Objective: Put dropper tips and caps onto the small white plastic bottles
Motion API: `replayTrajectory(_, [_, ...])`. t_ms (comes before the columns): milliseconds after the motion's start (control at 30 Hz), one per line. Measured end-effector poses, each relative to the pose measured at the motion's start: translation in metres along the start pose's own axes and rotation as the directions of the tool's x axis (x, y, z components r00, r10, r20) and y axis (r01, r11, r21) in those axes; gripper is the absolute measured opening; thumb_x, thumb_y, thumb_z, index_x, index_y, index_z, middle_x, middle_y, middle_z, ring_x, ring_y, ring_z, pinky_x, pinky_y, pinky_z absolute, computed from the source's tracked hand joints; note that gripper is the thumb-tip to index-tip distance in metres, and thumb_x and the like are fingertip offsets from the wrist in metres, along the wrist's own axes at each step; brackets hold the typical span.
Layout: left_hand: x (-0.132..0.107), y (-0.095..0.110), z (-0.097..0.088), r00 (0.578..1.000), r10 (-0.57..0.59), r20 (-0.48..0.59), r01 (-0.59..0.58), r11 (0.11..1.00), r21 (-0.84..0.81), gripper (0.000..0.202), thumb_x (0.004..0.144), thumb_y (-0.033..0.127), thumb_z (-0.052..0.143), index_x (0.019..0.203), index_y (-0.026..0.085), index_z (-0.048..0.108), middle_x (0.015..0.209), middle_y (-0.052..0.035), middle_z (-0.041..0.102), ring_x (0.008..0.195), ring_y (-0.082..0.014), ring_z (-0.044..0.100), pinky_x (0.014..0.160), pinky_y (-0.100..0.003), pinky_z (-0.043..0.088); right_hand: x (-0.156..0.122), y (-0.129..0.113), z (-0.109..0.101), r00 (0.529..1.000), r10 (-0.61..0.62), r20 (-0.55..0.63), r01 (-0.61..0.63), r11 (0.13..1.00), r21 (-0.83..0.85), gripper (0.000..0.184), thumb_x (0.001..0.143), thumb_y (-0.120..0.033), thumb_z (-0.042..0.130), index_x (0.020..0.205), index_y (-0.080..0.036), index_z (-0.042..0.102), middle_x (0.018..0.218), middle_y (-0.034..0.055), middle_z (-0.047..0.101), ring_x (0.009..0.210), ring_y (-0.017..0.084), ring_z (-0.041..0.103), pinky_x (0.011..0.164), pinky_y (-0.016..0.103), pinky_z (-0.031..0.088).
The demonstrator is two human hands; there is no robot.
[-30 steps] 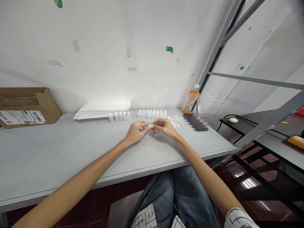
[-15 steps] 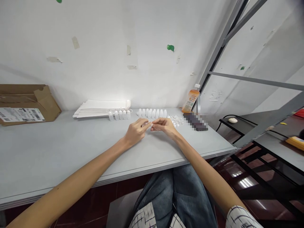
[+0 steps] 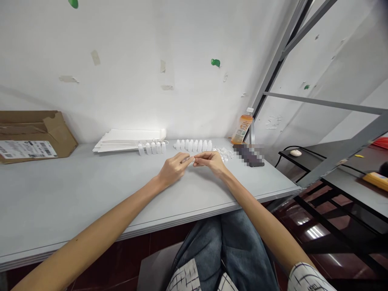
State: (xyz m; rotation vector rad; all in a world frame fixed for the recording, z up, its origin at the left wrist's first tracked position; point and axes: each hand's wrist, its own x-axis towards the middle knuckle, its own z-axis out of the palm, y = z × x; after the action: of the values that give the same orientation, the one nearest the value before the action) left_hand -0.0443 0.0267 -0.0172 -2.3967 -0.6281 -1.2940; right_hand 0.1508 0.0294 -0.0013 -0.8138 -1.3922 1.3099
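Over the middle of the table, my left hand point(image 3: 173, 169) is closed around a small translucent white dropper bottle point(image 3: 184, 160), mostly hidden by the fingers. Fingertips of my right hand point(image 3: 212, 162) pinch a tiny white piece point(image 3: 193, 159) at the bottle's top end; its exact shape is too small to tell. Behind the hands stands a cluster of small white bottles point(image 3: 195, 145). Several similar bottles point(image 3: 154, 148), with thin tips on top, stand in a row to the left. A heap of small white parts point(image 3: 224, 154) lies just right of my right hand.
A stack of flat white sheets point(image 3: 127, 139) lies against the wall, with an open cardboard box point(image 3: 60, 139) farther left. At the right end are an orange drink bottle point(image 3: 242, 128) and a blurred dark object point(image 3: 249, 155). Beyond the grey metal frame point(image 3: 324, 102) is another table.
Both hands stay together in almost the same place, with only slight finger movement. The whole view has shifted slightly.
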Motion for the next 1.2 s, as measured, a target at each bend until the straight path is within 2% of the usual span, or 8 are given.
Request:
replayTrajectory(100, [0.005, 0.006, 0.002, 0.946, -0.313, 0.09, 0.325, 0.925, -0.196, 0.026, 0.092, 0.027, 0.051, 0.108, 0.018, 0.068, 0.099, -0.0083, 0.067, 0.075, -0.013, 0.062, 0.063, -0.024, 0.053, 0.0, -0.004, -0.001, 0.998, -0.051, -0.025, 0.05, 0.997, -0.052, 0.029, 0.057, -0.032, 0.086, 0.077, -0.014, 0.074, 0.069, 0.0046, 0.072, 0.066, 0.02, 0.07, 0.076, 0.038, 0.057])
replayTrajectory(200, [0.01, 0.01, -0.001, 0.808, -0.53, 0.259, 0.589, 0.745, -0.314, 0.036, 0.089, 0.038, 0.054, 0.114, 0.016, 0.068, 0.097, -0.0082, 0.068, 0.07, -0.0139, 0.062, 0.06, -0.025, 0.054, 0.0, -0.005, -0.002, 0.995, -0.094, -0.04, 0.09, 0.99, -0.111, 0.03, 0.058, -0.032, 0.085, 0.079, -0.015, 0.073, 0.072, 0.0045, 0.073, 0.07, 0.021, 0.071, 0.078, 0.038, 0.057])
replayTrajectory(300, [0.013, 0.009, -0.006, 0.67, -0.593, 0.447, 0.742, 0.547, -0.387, 0.039, 0.088, 0.044, 0.054, 0.107, 0.014, 0.071, 0.081, -0.0056, 0.068, 0.054, -0.0115, 0.057, 0.052, -0.025, 0.052, 0.0, -0.002, -0.001, 0.991, -0.118, -0.07, 0.101, 0.971, -0.215, 0.028, 0.061, -0.034, 0.082, 0.08, -0.016, 0.073, 0.073, 0.0052, 0.073, 0.071, 0.021, 0.071, 0.076, 0.038, 0.057])
replayTrajectory(367, [0.013, 0.006, -0.008, 0.634, -0.596, 0.494, 0.773, 0.468, -0.427, 0.038, 0.086, 0.044, 0.056, 0.103, 0.015, 0.073, 0.081, -0.0049, 0.068, 0.049, -0.0093, 0.054, 0.051, -0.025, 0.051, 0.0, 0.0, 0.001, 0.989, -0.132, -0.071, 0.108, 0.956, -0.273, 0.028, 0.063, -0.036, 0.079, 0.081, -0.015, 0.073, 0.072, 0.0057, 0.072, 0.069, 0.021, 0.07, 0.073, 0.037, 0.057])
replayTrajectory(500, [0.01, 0.001, -0.009, 0.654, -0.58, 0.486, 0.755, 0.455, -0.472, 0.034, 0.083, 0.041, 0.061, 0.104, 0.016, 0.073, 0.1, -0.0075, 0.069, 0.048, -0.0068, 0.053, 0.054, -0.027, 0.052, -0.002, 0.0, 0.002, 0.996, -0.08, 0.036, 0.087, 0.961, -0.264, 0.03, 0.067, -0.039, 0.076, 0.083, -0.014, 0.073, 0.074, 0.0073, 0.073, 0.069, 0.022, 0.07, 0.072, 0.036, 0.057])
replayTrajectory(633, [0.008, -0.001, -0.007, 0.696, -0.545, 0.468, 0.718, 0.497, -0.488, 0.032, 0.082, 0.038, 0.062, 0.103, 0.017, 0.074, 0.1, -0.0086, 0.069, 0.053, -0.0092, 0.055, 0.051, -0.027, 0.051, -0.005, -0.004, 0.003, 0.996, -0.035, 0.082, 0.05, 0.981, -0.185, 0.031, 0.066, -0.04, 0.078, 0.082, -0.014, 0.072, 0.078, 0.008, 0.074, 0.072, 0.022, 0.071, 0.078, 0.037, 0.054])
replayTrajectory(1000, [0.003, -0.003, -0.002, 0.907, -0.354, 0.23, 0.418, 0.827, -0.376, 0.024, 0.088, 0.031, 0.058, 0.1, 0.019, 0.075, 0.089, -0.0066, 0.07, 0.072, -0.0142, 0.061, 0.057, -0.024, 0.049, -0.005, -0.003, 0.003, 0.999, 0.039, 0.028, -0.036, 0.994, -0.104, 0.027, 0.06, -0.033, 0.082, 0.075, -0.014, 0.071, 0.067, 0.0054, 0.071, 0.071, 0.018, 0.067, 0.079, 0.035, 0.051])
replayTrajectory(1200, [0.0, -0.003, 0.001, 0.955, -0.246, 0.167, 0.287, 0.91, -0.299, 0.025, 0.091, 0.023, 0.05, 0.1, 0.021, 0.073, 0.088, -0.0061, 0.065, 0.068, -0.0117, 0.056, 0.06, -0.024, 0.046, -0.002, 0.001, -0.001, 0.997, 0.071, 0.016, -0.069, 0.995, -0.074, 0.026, 0.059, -0.03, 0.082, 0.074, -0.013, 0.07, 0.069, 0.0044, 0.07, 0.069, 0.016, 0.066, 0.078, 0.034, 0.052])
